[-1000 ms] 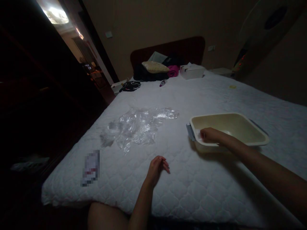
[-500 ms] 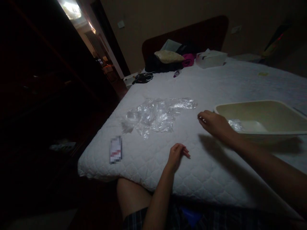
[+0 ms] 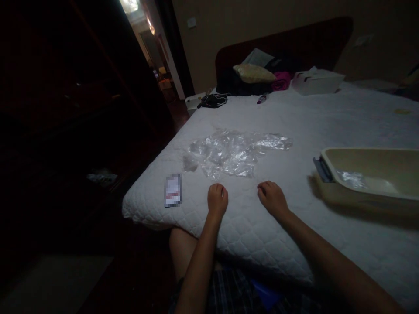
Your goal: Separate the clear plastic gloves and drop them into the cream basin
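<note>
Several crumpled sheets or bags of clear plastic [image 3: 234, 152] lie in a spread pile on a white quilted bed [image 3: 248, 235]. My left hand [image 3: 218, 199] is just short of the pile's near edge, its fingers loosely bent and a gap showing beside the thumb. Level with it on the other side, my right hand [image 3: 272, 198] hovers low over the quilt, fingers curled but apart from the thumb. Nothing shows in either hand. To the right stands a cream plastic basin [image 3: 369, 203] with a grey handle clip, and some shiny clear plastic [image 3: 352, 178] lies inside it.
A phone-like flat item [image 3: 173, 190], blurred out, lies left of my left hand. Toward the headboard are a white box [image 3: 317, 83], a magenta roll [image 3: 281, 81], a pale cushion [image 3: 254, 73], dark cloth and a small purple-capped bottle [image 3: 262, 99].
My right hand has come away from the basin toward the plastic pile. My left hand has moved forward and left, nearer the pile. The view has turned slightly right.
</note>
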A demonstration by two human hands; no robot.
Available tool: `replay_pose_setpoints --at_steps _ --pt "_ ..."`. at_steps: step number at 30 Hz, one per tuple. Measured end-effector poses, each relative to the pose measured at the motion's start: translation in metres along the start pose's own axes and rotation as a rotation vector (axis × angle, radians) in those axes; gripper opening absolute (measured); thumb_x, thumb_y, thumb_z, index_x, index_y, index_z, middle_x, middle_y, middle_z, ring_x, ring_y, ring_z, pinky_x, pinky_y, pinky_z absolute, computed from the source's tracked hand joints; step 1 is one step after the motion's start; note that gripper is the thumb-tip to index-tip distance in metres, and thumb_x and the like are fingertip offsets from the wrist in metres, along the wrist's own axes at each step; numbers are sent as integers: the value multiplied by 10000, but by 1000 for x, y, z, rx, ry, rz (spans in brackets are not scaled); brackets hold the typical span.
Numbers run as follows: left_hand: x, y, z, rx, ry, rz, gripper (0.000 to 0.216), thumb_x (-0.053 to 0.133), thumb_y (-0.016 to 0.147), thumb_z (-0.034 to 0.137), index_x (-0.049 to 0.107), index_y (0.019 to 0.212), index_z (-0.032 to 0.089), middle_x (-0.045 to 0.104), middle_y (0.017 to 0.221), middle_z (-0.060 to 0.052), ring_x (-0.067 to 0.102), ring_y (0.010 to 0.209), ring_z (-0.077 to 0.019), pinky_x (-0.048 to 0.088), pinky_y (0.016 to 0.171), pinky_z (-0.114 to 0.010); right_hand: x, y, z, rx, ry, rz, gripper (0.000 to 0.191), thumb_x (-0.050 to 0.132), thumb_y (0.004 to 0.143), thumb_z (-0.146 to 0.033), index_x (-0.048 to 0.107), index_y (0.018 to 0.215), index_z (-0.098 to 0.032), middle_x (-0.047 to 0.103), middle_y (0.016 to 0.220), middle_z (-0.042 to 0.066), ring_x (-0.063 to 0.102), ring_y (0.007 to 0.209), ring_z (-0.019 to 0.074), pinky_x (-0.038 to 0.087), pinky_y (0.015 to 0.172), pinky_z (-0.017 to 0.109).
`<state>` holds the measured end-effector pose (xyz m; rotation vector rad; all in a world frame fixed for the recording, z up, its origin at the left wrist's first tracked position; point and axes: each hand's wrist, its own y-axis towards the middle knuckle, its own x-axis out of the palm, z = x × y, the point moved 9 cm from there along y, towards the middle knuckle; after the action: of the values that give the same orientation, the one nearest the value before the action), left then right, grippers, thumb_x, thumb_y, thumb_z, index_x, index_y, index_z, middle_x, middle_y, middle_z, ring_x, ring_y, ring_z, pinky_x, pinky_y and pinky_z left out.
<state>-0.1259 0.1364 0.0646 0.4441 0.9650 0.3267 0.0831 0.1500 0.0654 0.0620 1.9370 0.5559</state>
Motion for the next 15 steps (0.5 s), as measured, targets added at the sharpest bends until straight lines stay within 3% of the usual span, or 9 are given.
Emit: replay_pose_setpoints --at_steps 4,9,12,15 --pt "5 -6 4 34 52 20 130 443 828 142 568 807 171 560 853 -90 487 847 -220 390 791 -354 3 19 -36 -160 27 -10 225 410 851 -198 606 943 -137 602 922 118 530 868 219 411 791 335" --pt "1 -7 4 37 14 34 125 448 830 131 565 820 175 570 861 -75 500 852 -207 413 804 -352 19 40 -88 -418 -6 36 282 436 858 -197 571 1095 -123 574 1144 149 501 1059 239 375 904 362" --pt "0 -8 4 49 12 49 113 466 820 123 569 821 170 581 889 -74 511 874 -200 429 819 -352 35 51 -88 -425 -143 74 339 424 848 -132 531 1166 -85 525 1243 184 465 1139 262 338 951 389" --pt "1 -11 4 73 5 67 105 481 815 124 575 835 166 586 929 -81 520 908 -199 439 837 -356 48 52 -72 -343 -238 68 292 419 827 -72 582 1070 -83 614 1102 173 533 1037 254 312 965 407"
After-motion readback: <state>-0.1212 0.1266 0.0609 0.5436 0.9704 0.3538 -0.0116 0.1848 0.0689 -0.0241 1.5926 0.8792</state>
